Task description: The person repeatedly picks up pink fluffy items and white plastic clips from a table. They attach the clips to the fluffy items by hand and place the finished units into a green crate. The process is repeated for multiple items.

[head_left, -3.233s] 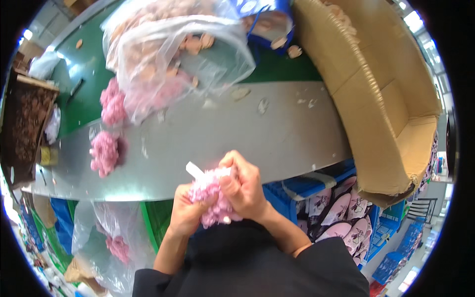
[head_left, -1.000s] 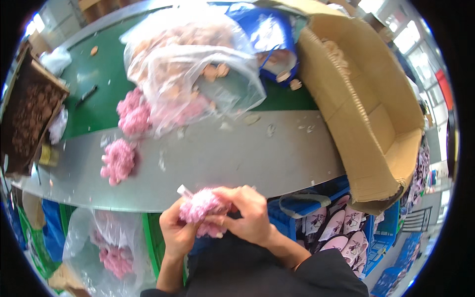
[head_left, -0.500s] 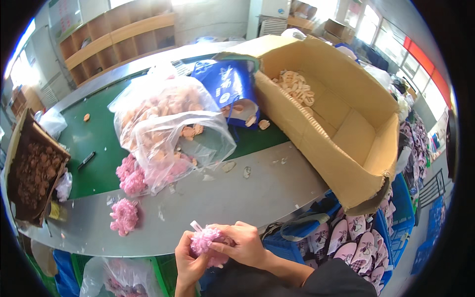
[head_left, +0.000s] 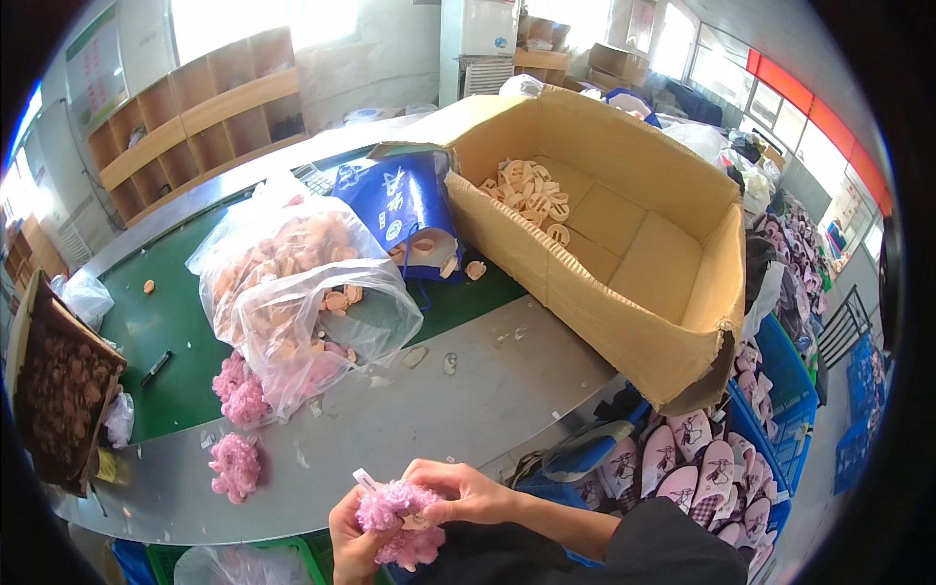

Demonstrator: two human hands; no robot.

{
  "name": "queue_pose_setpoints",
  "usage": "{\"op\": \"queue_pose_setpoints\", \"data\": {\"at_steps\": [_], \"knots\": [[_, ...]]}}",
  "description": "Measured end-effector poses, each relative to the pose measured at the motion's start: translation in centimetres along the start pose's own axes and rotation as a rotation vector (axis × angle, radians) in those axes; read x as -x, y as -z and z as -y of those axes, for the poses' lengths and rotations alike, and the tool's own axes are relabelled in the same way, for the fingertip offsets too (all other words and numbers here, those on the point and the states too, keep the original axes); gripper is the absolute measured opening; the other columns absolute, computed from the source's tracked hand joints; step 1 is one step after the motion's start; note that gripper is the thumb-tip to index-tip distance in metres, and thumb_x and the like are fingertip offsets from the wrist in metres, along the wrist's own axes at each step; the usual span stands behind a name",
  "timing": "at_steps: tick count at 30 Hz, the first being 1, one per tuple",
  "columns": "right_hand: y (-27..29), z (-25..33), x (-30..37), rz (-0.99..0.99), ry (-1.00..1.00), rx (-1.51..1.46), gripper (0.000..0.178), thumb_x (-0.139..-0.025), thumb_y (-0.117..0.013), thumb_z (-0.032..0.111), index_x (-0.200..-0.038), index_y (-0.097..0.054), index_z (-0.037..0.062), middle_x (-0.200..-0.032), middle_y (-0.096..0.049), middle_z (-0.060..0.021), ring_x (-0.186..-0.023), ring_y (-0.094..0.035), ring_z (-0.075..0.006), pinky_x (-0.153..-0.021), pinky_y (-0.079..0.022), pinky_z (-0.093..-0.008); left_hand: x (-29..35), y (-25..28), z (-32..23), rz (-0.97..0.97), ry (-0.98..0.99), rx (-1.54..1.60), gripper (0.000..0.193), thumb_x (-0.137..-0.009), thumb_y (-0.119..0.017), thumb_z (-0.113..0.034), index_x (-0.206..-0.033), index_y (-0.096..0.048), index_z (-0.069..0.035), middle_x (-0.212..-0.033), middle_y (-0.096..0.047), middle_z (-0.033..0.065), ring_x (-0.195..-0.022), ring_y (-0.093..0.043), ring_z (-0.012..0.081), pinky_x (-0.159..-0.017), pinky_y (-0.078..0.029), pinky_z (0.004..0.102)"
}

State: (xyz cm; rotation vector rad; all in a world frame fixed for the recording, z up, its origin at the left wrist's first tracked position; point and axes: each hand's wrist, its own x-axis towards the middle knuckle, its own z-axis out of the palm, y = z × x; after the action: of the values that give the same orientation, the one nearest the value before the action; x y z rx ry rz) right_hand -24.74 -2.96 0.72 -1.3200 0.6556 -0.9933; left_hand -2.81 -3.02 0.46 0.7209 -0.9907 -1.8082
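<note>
A pink curly plush piece (head_left: 383,505) with a white tag is held between my two hands, in front of the table's near edge. My left hand (head_left: 349,538) is closed on its left side. My right hand (head_left: 460,491) grips it from the right, with the thumb pressed toward a small beige piece (head_left: 417,522) that shows in the middle of the plush. Part of this beige piece is hidden by the thumb and the pink pile. Another pink plush piece (head_left: 235,467) lies on the metal table edge, and more pink plush (head_left: 240,390) rests beside the clear plastic bag (head_left: 375,327).
Beige pieces fill the plastic bag and spill from a blue bag (head_left: 395,200). A large cardboard box (head_left: 585,292) holding beige rings stands at right; a smaller box (head_left: 24,390) of brownish pieces at left. Blue crates (head_left: 795,429) with pink slippers (head_left: 717,468) stand below right. A black marker (head_left: 156,369) lies on green.
The pink plush piece has been turned and spread in my hands, so the beige piece now shows. My head view has shifted, moving the table and boxes leftward in the picture.
</note>
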Motion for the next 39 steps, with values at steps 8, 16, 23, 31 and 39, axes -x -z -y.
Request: {"op": "queue_pose_setpoints", "data": {"at_steps": [8,16,23,31,39], "knots": [[-1.5,-0.8,0.3,0.107,-0.085,-0.364,0.041,-0.094,-0.077,0.029,-0.118,-0.061,0.0011,-0.111,-0.057,-0.0022,-0.103,-0.053,-0.0109,-0.094,-0.044,-0.0276,0.8,0.9,1.0,-0.022,-0.059,-0.105,0.049,-0.092,-0.079,-0.036,-0.117,-0.061,0.002,-0.09,-0.07,0.0101,-0.065,-0.066,0.0138,-0.052,-0.053,0.0258],[-1.4,-1.5,0.5,0.149,-0.028,-0.38,0.032,-0.096,-0.074,0.025,-0.115,-0.064,0.0012,-0.114,-0.059,-0.0031,-0.105,-0.056,-0.0138,-0.095,-0.044,-0.0289,1.0,1.0,0.8,0.001,-0.015,-0.131,0.052,-0.093,-0.077,-0.041,-0.117,-0.061,0.002,-0.087,-0.071,0.0103,-0.059,-0.067,0.0153,-0.048,-0.051,0.0245],[-1.0,-0.1,-0.7,-0.249,0.38,0.449,0.024,-0.086,-0.081,0.013,-0.091,-0.063,-0.0011,-0.1,-0.064,-0.0136,-0.083,-0.065,-0.0272,-0.071,-0.052,-0.0333,-0.6,-1.0,-0.6,-0.033,-0.316,-0.56,0.022,-0.082,-0.069,0.009,-0.099,-0.059,0.0,-0.114,-0.051,0.0102,-0.098,-0.054,0.0146,-0.083,-0.046,0.0245],[-2.1,-0.8,-2.6,-0.503,0.427,0.565,0.028,-0.081,-0.086,0.017,-0.083,-0.063,0.0011,-0.082,-0.067,-0.0116,-0.066,-0.064,-0.0231,-0.058,-0.05,-0.0318,-1.0,-2.7,0.3,-0.316,-0.335,-0.625,0.018,-0.079,-0.072,0.007,-0.085,-0.057,-0.001,-0.09,-0.053,0.005,-0.079,-0.051,0.0131,-0.069,-0.042,0.0245],[-4.1,-0.6,-2.6,-0.526,0.495,0.743,0.027,-0.078,-0.085,0.02,-0.089,-0.065,0.0038,-0.087,-0.066,-0.0125,-0.075,-0.064,-0.0321,-0.065,-0.052,-0.0389,0.1,-2.3,1.6,-0.559,-0.574,-0.998,0.017,-0.073,-0.075,-0.002,-0.078,-0.059,-0.002,-0.074,-0.053,0.0079,-0.07,-0.052,0.0224,-0.061,-0.041,0.0325]]}}
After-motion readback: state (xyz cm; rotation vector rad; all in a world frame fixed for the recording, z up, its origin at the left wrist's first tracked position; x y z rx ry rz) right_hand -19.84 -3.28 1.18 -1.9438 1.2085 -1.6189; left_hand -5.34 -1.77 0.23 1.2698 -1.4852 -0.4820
